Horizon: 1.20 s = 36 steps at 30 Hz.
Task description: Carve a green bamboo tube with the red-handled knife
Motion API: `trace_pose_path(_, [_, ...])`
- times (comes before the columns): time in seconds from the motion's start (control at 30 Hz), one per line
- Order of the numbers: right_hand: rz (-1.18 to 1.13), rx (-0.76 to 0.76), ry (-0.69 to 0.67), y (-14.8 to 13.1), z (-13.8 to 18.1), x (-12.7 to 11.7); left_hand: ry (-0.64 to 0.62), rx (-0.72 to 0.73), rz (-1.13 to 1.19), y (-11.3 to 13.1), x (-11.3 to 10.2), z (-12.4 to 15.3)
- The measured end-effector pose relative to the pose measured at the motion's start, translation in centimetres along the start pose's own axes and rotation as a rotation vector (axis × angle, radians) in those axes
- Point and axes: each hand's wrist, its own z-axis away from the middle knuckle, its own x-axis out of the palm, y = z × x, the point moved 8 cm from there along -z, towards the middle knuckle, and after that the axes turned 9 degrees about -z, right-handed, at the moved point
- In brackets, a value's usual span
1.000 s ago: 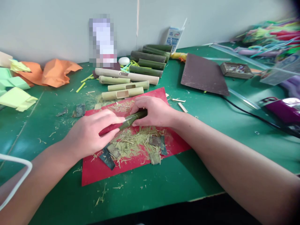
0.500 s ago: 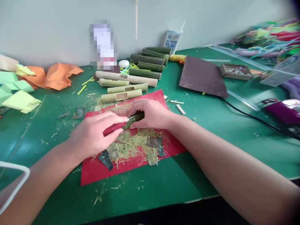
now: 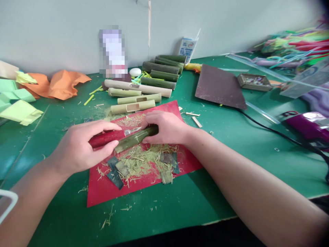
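Left hand [image 3: 79,145] has backed off toward its own side versus half a second ago, taking the red-handled knife [image 3: 105,138] with it. Grip intact: fingers and thumb wrapped round the handle. The ferrule and blade [image 3: 135,130] now show clear of the fingers; before, the hand covered most of the near end of the green bamboo tube [image 3: 131,140]. More of the tube is now exposed.

Right hand [image 3: 167,127] hasn't let go: clamped round the tube's far end, roughly same spot. Tube sits tilted between the hands, over the red sheet [image 3: 102,195] on the table [image 3: 159,212]. Blade lies along the tube's far side, tip near the right fingers; can't tell if it touches.

Read: likely a gap between cuts, tube steady, only the knife repositioned. Blade points at the holding hand, so a slip would be the risk.

Shavings [image 3: 140,163] and dark flat pieces [image 3: 115,178] lie in front, unchanged. Notched tube [image 3: 118,109] lies just behind the sheet.
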Motion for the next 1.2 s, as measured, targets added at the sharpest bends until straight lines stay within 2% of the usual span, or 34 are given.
trace_pose_path(0.2, [-0.005, -0.068, -0.006, -0.6, 0.2, -0.1, -0.149, -0.006, 0.052, -0.3, 0.8, -0.3])
trace_pose_path(0.33, [0.007, -0.071, -0.015, -0.7, 0.2, -0.1, -0.196, -0.009, 0.148, -0.6, 1.4, -0.1])
trace_pose_path(0.53, [-0.001, -0.074, -0.004, -0.7, 0.1, -0.2, 0.071, -0.042, 0.113, -0.9, 0.0, -0.2])
trace_pose_path(0.7, [-0.010, -0.056, -0.008, -0.7, 0.1, -0.3, 0.212, -0.198, 0.109, -1.9, -1.1, 0.2])
trace_pose_path(0.77, [-0.005, -0.052, -0.008, -0.6, 0.1, -0.3, 0.226, -0.192, 0.094, -1.6, -1.4, 0.0])
trace_pose_path(0.97, [-0.011, -0.039, -0.028, -0.6, 0.1, -0.2, 0.146, 0.022, 0.120, 0.7, -1.4, -1.0])
trace_pose_path(1.2, [-0.022, -0.012, -0.020, -0.5, 0.1, -0.3, 0.149, 0.078, 0.045, 0.4, -2.2, -0.8])
